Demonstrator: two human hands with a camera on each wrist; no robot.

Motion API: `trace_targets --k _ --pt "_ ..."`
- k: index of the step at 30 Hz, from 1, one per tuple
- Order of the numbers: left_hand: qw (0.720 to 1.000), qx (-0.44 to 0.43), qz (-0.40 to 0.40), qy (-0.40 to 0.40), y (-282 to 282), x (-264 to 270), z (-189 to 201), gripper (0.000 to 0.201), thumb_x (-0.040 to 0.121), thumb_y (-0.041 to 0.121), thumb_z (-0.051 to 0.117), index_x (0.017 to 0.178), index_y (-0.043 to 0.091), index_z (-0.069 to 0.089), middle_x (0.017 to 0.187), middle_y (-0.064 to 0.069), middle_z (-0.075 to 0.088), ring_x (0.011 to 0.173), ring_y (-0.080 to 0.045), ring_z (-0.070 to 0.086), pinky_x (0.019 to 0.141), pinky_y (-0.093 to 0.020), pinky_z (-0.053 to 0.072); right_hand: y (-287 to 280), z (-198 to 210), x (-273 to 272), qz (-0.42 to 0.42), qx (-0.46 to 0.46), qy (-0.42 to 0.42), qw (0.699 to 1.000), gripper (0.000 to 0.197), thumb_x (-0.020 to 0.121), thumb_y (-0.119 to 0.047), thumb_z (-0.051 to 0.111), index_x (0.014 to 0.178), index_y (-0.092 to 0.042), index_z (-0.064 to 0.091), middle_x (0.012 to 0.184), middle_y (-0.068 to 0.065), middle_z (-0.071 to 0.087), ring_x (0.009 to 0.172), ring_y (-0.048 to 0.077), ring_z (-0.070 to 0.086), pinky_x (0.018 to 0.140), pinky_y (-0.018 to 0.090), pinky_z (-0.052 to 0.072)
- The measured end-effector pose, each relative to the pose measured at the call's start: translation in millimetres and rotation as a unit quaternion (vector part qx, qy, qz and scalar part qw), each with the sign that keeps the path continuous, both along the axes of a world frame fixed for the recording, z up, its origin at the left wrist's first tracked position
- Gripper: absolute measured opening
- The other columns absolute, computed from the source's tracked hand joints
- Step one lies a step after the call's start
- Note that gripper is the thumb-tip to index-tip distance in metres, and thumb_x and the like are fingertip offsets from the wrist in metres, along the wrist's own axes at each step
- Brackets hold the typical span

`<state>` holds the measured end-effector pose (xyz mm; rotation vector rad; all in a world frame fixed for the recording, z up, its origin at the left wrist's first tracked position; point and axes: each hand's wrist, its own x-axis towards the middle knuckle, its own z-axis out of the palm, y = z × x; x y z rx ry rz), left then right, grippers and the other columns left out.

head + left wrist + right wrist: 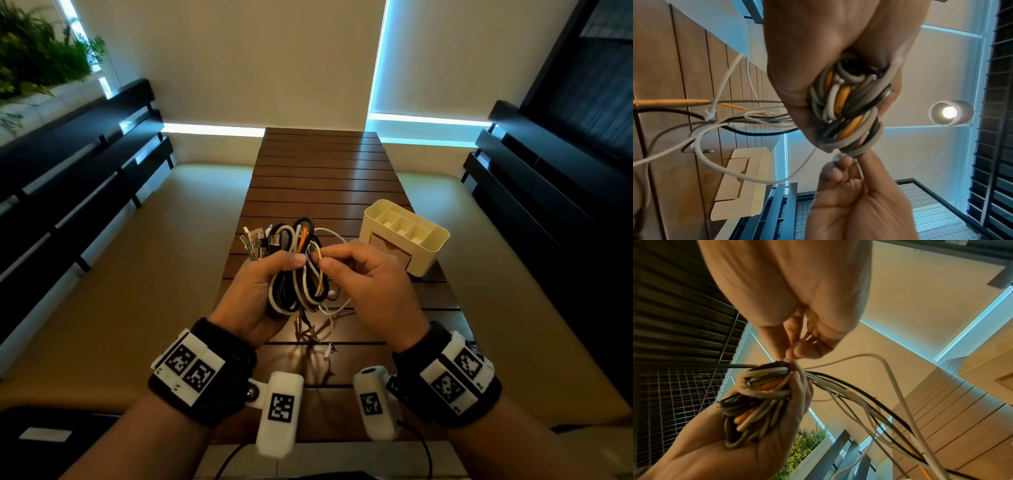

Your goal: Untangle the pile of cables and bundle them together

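- A person's left hand (263, 291) grips a coiled bundle of cables (298, 270) above the near half of a slatted wooden table (322, 171), fingers curled tightly round the loops.
- The bundle mixes white, black, grey and orange cables; a cluster of metal plug ends (253, 241) sticks out above the left fist.
- The right hand (370, 274) meets the bundle from the right, thumb and forefinger pressed together on a thin white cable (330, 234) at the bundle's edge.
- From the left wrist camera, the right hand's fingertips (840, 162) pinch the strand just below the coil (846, 104), the remaining fingers folded toward the palm.
- From the right wrist camera, the pinching fingers (797, 350) touch the top of the coil (764, 386), which lies in the left palm (748, 454).
- Loose tails of white and black cable (325, 329) hang from the bundle toward the table's near end; whether their tips touch the wood cannot be told.
- A cream plastic desk organizer (404, 236) with open compartments and a small drawer stands by the table's right edge, just beyond the right hand.
- Dark slatted benches (78, 164) flank the table on both sides.
- Green plants (41, 51) fill the far left corner of the room.
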<state>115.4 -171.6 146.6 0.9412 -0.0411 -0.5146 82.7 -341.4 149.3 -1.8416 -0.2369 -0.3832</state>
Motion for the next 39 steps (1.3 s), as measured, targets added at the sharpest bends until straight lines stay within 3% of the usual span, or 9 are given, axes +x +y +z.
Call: trace_targets --k 9,14,19,22,25,27,32,36,39 --pt "0.999 -0.020 -0.033 0.019 -4.7 -2.9 -4.7 0.026 0.083 0.010 0.059 0.106 -0.003 0.060 0.082 -0.016 0.064 0.066 -0.025 0.065 0.058 -0.033 0.056 5.3 -2.6 8.3 0.019 -0.156 -0.093 0.983 0.007 0.088 -0.009 0.071 0.081 -0.005 0.071 0.088 -0.004 0.048 0.077 0.005 0.049 0.068 0.011 0.043" --pt "0.999 -0.015 -0.021 0.027 -3.2 4.6 -9.2 0.052 0.074 0.012 0.067 0.121 -0.007 0.057 0.090 -0.018 0.062 0.071 -0.026 0.065 0.059 -0.034 0.057 7.6 -1.2 6.3 0.079 -0.269 -0.102 0.954 0.009 0.092 -0.010 0.063 0.084 -0.009 0.068 0.094 -0.008 0.044 0.087 0.004 0.045 0.079 0.011 0.040" --pt "0.999 -0.016 0.003 0.046 -0.9 16.4 -10.8 0.038 0.071 0.014 0.069 0.104 -0.005 0.061 0.093 -0.017 0.064 0.082 -0.026 0.068 0.072 -0.037 0.058 -4.2 19.5 10.7 0.055 -0.097 -0.061 0.992 0.013 0.089 0.000 0.061 0.088 -0.001 0.074 0.090 0.002 0.053 0.077 0.005 0.053 0.063 0.012 0.045" --pt "0.998 -0.033 -0.033 0.046 0.8 17.6 -6.5 0.022 0.071 0.009 0.064 0.090 0.000 0.057 0.087 -0.013 0.059 0.080 -0.023 0.066 0.074 -0.037 0.057 -14.1 32.6 18.9 0.028 -0.128 -0.078 0.988 0.030 0.082 -0.004 0.061 0.109 -0.009 0.072 0.100 -0.001 0.054 0.084 0.001 0.053 0.067 0.009 0.043" --pt "0.994 -0.051 -0.098 0.023 -0.4 11.9 3.1 0.030 0.064 0.004 0.069 0.089 0.003 0.053 0.075 -0.010 0.053 0.065 -0.021 0.062 0.060 -0.032 0.056 -22.5 31.2 37.1 0.088 -0.230 0.037 0.969 0.077 0.079 -0.017 0.070 0.149 -0.030 0.039 0.135 -0.011 0.043 0.123 0.001 0.046 0.092 0.018 0.044" --pt "0.984 -0.068 -0.164 -0.004 0.4 8.2 11.2 0.048 0.061 0.004 0.079 0.103 0.002 0.056 0.072 -0.009 0.055 0.064 -0.021 0.063 0.062 -0.032 0.057 -24.6 27.7 46.4 0.125 -0.288 0.089 0.945 0.095 0.078 -0.024 0.078 0.154 -0.038 0.021 0.145 -0.016 0.033 0.130 0.003 0.041 0.104 0.024 0.041" --pt "0.974 -0.052 -0.212 -0.064 6.0 8.2 25.2 0.050 0.069 0.004 0.073 0.117 0.006 0.061 0.073 -0.008 0.059 0.066 -0.022 0.064 0.067 -0.040 0.057 -19.3 17.4 54.3 0.091 -0.157 0.055 0.982 0.042 0.087 -0.020 0.072 0.123 -0.035 0.057 0.108 -0.014 0.067 0.096 -0.002 0.064 0.082 0.014 0.050" --pt "0.984 -0.038 -0.167 -0.049 14.7 12.4 30.9 0.065 0.058 0.010 0.087 0.117 0.008 0.060 0.074 -0.008 0.061 0.066 -0.022 0.065 0.065 -0.037 0.058 -27.2 10.4 60.7 0.029 -0.208 0.061 0.976 0.034 0.088 -0.019 0.071 0.113 -0.034 0.054 0.088 -0.019 0.062 0.082 -0.014 0.059 0.066 0.005 0.045" --pt "0.991 -0.028 -0.127 -0.018 16.7 13.3 31.6 0.064 0.056 0.005 0.079 0.117 0.008 0.057 0.073 -0.008 0.059 0.063 -0.020 0.062 0.061 -0.033 0.055 -42.0 -4.8 64.1 -0.020 -0.282 0.073 0.956 0.032 0.089 -0.018 0.070 0.115 -0.031 0.055 0.091 -0.021 0.054 0.081 -0.009 0.055 0.065 0.009 0.040"
